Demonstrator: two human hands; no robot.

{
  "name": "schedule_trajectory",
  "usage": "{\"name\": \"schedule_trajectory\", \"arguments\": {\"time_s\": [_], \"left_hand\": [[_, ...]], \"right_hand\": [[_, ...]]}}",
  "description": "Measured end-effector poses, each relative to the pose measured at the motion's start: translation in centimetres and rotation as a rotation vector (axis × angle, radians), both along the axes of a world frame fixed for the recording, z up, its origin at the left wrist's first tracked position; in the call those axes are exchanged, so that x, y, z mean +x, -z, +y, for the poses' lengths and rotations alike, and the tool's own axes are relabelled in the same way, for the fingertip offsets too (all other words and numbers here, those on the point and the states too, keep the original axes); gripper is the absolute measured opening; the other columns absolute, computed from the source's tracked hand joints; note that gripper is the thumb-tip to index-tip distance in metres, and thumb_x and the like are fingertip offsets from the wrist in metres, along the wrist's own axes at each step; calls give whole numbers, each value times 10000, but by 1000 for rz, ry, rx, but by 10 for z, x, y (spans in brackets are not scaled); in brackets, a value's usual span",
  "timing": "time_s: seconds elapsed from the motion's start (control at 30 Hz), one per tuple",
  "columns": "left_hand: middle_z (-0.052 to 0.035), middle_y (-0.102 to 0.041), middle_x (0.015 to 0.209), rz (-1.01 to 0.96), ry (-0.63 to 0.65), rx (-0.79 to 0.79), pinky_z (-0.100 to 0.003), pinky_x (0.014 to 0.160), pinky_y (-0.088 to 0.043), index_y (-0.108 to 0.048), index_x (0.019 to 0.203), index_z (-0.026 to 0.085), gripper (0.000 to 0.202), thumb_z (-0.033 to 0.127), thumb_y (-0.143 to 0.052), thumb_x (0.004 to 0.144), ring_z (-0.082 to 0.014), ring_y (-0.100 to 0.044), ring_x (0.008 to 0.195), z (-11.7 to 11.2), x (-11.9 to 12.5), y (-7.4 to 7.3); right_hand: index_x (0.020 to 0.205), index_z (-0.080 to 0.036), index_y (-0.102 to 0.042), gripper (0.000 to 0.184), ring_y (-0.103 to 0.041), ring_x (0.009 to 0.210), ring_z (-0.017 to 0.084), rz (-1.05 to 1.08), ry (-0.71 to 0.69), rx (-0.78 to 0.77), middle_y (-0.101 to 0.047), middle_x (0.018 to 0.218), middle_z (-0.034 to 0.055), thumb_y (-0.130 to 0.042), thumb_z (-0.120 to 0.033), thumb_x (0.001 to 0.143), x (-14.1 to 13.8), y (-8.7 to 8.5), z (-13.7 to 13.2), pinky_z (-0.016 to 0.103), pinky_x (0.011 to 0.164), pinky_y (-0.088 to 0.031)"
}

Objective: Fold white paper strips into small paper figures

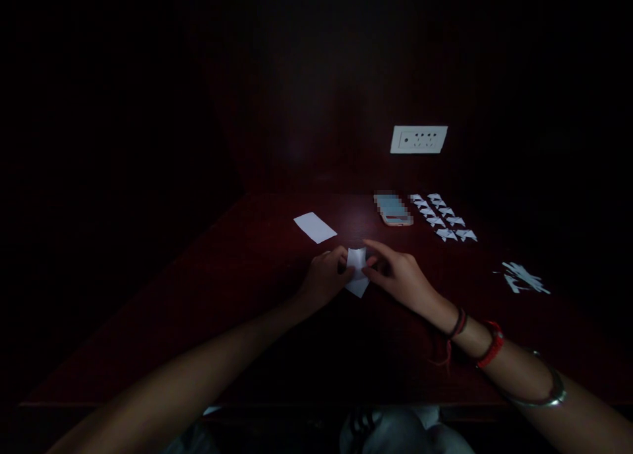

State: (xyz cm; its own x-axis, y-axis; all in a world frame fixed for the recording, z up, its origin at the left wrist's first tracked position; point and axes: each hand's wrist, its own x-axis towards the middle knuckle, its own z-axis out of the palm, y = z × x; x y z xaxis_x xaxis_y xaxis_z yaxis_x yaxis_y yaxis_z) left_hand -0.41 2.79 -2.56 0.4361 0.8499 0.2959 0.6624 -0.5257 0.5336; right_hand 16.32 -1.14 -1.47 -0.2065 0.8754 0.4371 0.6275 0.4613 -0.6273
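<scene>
A small white sheet of paper, bent over at its far part, is between my two hands just above the dark red table. Its left edge is pinched by my left hand, fingers closed. My right hand takes the right edge between thumb and curled fingers, while its index finger stretches over the top of the paper. Beyond my left hand lies another flat white sheet. Bracelets circle my right wrist and forearm.
A phone lies toward the back of the table. Right of it, several small folded paper pieces form two rows. Thin paper strips are piled at the right. A white socket plate is on the back wall.
</scene>
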Motion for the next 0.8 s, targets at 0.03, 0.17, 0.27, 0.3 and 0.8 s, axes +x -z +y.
{"name": "schedule_trajectory", "arguments": {"time_s": [0.03, 0.17, 0.27, 0.3, 0.8], "left_hand": [[27, -552, 741, -5, 1, -5, -243, 613, -370, -460, 756, 192, 64, 245, -487, 731, -126, -507, 694, -1, 0, 0], [23, -556, 739, -34, -7, -20, -246, 608, -381, -469, 775, 195, 65, 249, -474, 740, -129, -514, 693, -1, 1, 1], [24, -552, 726, -46, 3, -33, -261, 631, -393, -465, 821, 200, 98, 245, -480, 735, -136, -520, 703, 0, 1, 4], [24, -552, 731, -46, 9, -37, -270, 647, -397, -459, 855, 202, 132, 239, -487, 731, -141, -523, 716, 1, 1, 5], [-38, -501, 1021, 404, 361, 284, -338, 799, -354, -522, 1008, 216, 213, 222, -421, 821, -194, -447, 951, -13, -2, -1]], "right_hand": [[1164, -198, -431, 481, -507, 553, 80, 15, 2, -19, -599, 793, 1, -541, -237, 697, 0, 0, 0, 206, 537, -410], [1146, -189, -447, 520, -518, 576, 92, 113, 19, -165, -604, 753, 4, -592, -250, 650, 3, 7, 7, 209, 549, -420], [1140, -178, -452, 538, -520, 585, 93, 194, 39, -264, -595, 715, -2, -596, -180, 622, 7, 13, 13, 206, 561, -424], [1142, -175, -451, 545, -518, 584, 91, 211, 41, -277, -591, 707, -4, -592, -160, 617, 8, 14, 15, 204, 563, -423], [1190, -144, -401, 599, -534, 592, 104, 158, 170, -274, -585, 681, -2, -586, -190, 622, 15, 15, 25, 224, 601, -434]]}}
